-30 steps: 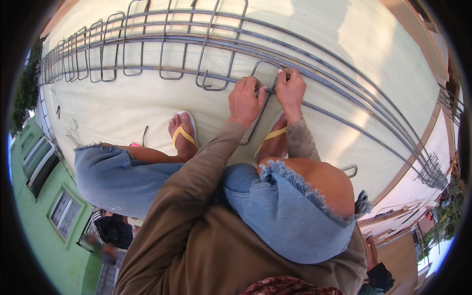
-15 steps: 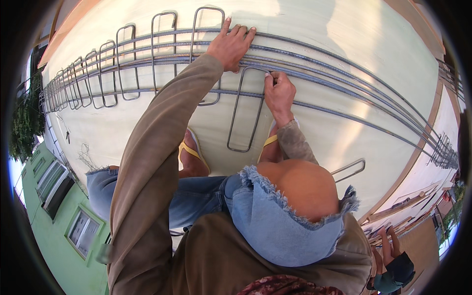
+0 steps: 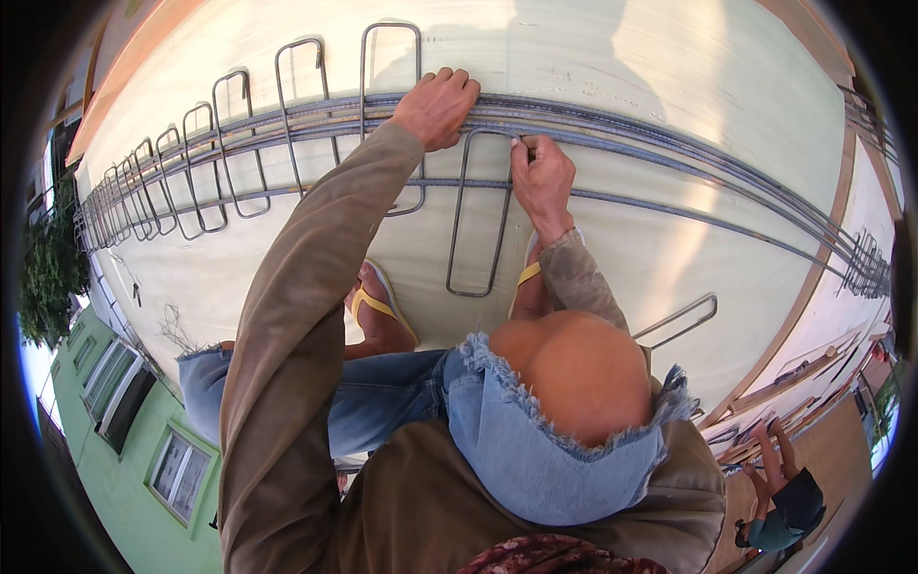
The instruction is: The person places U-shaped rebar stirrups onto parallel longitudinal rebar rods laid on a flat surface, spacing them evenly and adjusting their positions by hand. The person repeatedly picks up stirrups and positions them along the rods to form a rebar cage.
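A broad cream-coloured surface [image 3: 727,77] is bearing one bundle of long grey steel reinforcing bars [image 3: 622,134], too overlapped to count, and one lone grey steel bar [image 3: 631,204] running on the near side. One worker in frayed blue denim trousers [image 3: 545,478] is crouching over it, wearing two sandals with yellow straps [image 3: 369,304]. Four tall rectangular loops of bent steel [image 3: 302,42] are standing across the bars to the left, with smaller-looking ones crowding too densely beyond to count. One loose loop [image 3: 675,312] is lying by the worker's knee.

One narrow rectangular loop of grey steel [image 3: 458,212] is lying between the hands and the feet, its top edge reaching the bundle and its long sides crossing the lone bar; whether the bar is passing through it, one cannot tell. The right hand [image 3: 543,182] is pinching at its upper right corner, thumb against forefinger. The left hand [image 3: 438,107], up and to the left, is curling its fingers over the bundle.

Half a second earlier those fingers were spreading; now the upper bars are sitting closer together, while the right hand is keeping its place.
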A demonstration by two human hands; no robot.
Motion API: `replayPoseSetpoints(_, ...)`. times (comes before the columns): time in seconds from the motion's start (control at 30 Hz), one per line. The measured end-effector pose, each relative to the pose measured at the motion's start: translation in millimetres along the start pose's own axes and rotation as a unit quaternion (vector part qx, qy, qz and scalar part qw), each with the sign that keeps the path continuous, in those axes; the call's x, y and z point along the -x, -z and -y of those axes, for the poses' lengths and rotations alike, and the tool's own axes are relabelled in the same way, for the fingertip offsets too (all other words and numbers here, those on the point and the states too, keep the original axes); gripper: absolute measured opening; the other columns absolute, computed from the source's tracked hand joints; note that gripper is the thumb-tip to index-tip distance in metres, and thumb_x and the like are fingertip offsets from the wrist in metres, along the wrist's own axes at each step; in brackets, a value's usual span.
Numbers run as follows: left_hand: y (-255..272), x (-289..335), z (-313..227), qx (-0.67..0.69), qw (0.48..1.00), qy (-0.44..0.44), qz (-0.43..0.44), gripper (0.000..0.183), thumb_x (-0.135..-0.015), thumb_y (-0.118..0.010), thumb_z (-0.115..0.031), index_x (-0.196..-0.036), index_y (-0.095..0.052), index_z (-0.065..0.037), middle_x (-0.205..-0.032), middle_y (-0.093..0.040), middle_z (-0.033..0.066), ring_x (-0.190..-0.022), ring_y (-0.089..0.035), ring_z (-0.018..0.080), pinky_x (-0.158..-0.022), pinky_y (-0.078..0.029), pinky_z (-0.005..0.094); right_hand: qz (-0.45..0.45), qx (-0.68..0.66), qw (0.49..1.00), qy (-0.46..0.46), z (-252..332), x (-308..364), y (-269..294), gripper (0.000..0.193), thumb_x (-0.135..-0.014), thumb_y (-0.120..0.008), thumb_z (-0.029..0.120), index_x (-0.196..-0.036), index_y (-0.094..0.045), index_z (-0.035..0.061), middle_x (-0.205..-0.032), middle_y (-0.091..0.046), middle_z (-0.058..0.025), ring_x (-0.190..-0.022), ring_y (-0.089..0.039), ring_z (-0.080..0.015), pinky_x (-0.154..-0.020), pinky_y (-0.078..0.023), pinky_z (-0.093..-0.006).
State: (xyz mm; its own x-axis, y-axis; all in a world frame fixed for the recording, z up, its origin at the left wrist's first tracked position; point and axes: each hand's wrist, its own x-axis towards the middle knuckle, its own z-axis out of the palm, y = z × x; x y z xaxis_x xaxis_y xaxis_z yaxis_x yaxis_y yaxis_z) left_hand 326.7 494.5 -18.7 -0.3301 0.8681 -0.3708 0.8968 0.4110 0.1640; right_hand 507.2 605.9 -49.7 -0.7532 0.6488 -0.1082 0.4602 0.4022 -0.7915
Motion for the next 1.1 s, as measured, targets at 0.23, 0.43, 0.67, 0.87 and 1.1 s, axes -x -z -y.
replayPoseSetpoints(0.23, -14, 0, -2, 0.047, 0.999, 0.02, -0.013, 0.038, -0.073, -0.075, -0.005, -0.106, -0.055, -0.003, -0.105, -0.06, 0.012, -0.102, -0.061, 0.0306, -0.089, -0.053, 0.0408, 0.002, 0.029, 1.0, 0.006, -1, -2, -1, 0.018, -0.088, -0.072, 0.019, -0.082, -0.068, 0.0019, -0.073, -0.068, -0.0145, -0.063, -0.066, -0.031, -0.061, -0.052, -0.0394)
replayPoseSetpoints(0.43, -19, 1, -2, 0.087, 0.996, 0.018, -0.024, 0.039, -0.071, -0.074, -0.003, -0.104, -0.053, -0.003, -0.101, -0.06, 0.0133, -0.101, -0.061, 0.0332, -0.087, -0.054, 0.0433, 0.001, 0.008, 1.0, 0.001, -5, -6, 0, 0.018, -0.088, -0.072, 0.017, -0.082, -0.068, 0.0012, -0.071, -0.068, -0.0144, -0.06, -0.065, -0.0283, -0.06, -0.051, -0.0376)
replayPoseSetpoints(0.67, -20, 1, -7, 0.087, 0.995, 0.032, -0.042, 0.029, -0.075, -0.068, 0.002, -0.101, -0.055, -0.002, -0.097, -0.061, 0.0145, -0.096, -0.062, 0.0353, -0.083, -0.054, 0.0443, 0.013, 0.002, 1.0, 0.0, -4, -9, 1, 0.019, -0.087, -0.073, 0.017, -0.081, -0.068, -0.0002, -0.07, -0.068, -0.0143, -0.059, -0.065, -0.0243, -0.058, -0.051, -0.0349)
replayPoseSetpoints(0.87, -20, 1, -5, 0.073, 0.996, 0.038, -0.025, 0.018, -0.086, -0.065, -0.004, -0.103, -0.062, -0.004, -0.101, -0.065, 0.0133, -0.1, -0.064, 0.0313, -0.085, -0.056, 0.0415, 0.021, -0.025, 0.999, -0.016, 1, -12, 0, 0.02, -0.088, -0.072, 0.017, -0.079, -0.064, 0.0009, -0.071, -0.068, -0.015, -0.061, -0.065, -0.0298, -0.059, -0.051, -0.0387)
replayPoseSetpoints(1.1, -17, 1, 1, 0.123, 0.992, 0.038, -0.013, 0.025, -0.077, -0.067, 0.002, -0.1, -0.058, -0.003, -0.092, -0.064, 0.0172, -0.094, -0.064, 0.0373, -0.082, -0.054, 0.0473, 0.066, -0.079, 0.988, -0.114, 8, -15, 8, 0.023, -0.088, -0.076, 0.02, -0.083, -0.064, 0.0005, -0.07, -0.069, -0.0078, -0.062, -0.063, -0.0156, -0.061, -0.052, -0.0315)
